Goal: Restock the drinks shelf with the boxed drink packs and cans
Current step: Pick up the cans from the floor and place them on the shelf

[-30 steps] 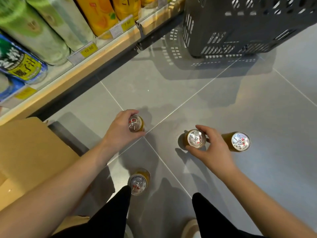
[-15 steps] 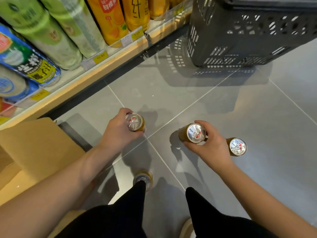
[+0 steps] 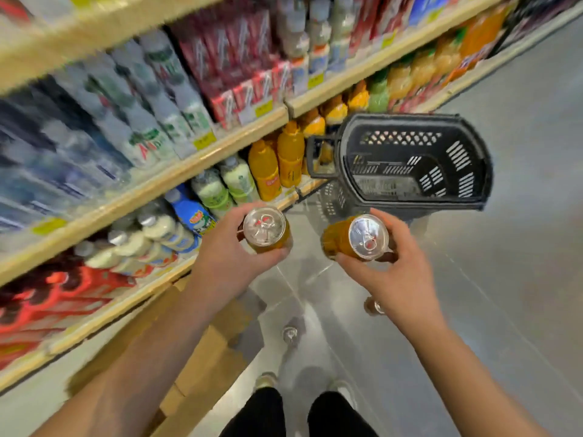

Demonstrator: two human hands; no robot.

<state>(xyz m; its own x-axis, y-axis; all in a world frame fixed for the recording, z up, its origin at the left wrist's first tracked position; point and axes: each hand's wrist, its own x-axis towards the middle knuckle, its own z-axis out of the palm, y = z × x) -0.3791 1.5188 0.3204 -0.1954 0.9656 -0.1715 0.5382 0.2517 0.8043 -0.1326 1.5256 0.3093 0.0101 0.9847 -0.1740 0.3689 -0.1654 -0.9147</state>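
My left hand grips an amber can with a silver top, held upright at waist height. My right hand grips a second amber can, tilted towards the left. Two more cans stand on the grey floor far below: one between my arms and one partly hidden behind my right wrist. The drinks shelf rises on the left, full of bottles and red boxed packs, all blurred.
A dark plastic shopping basket stands on the floor ahead, next to the shelf. A brown cardboard box lies on the floor under my left arm, against the shelf's base. My legs and shoes show at the bottom.
Both hands have lifted their cans off the floor and high up. The view has risen from the floor to the shelves; the two other cans stay on the floor.
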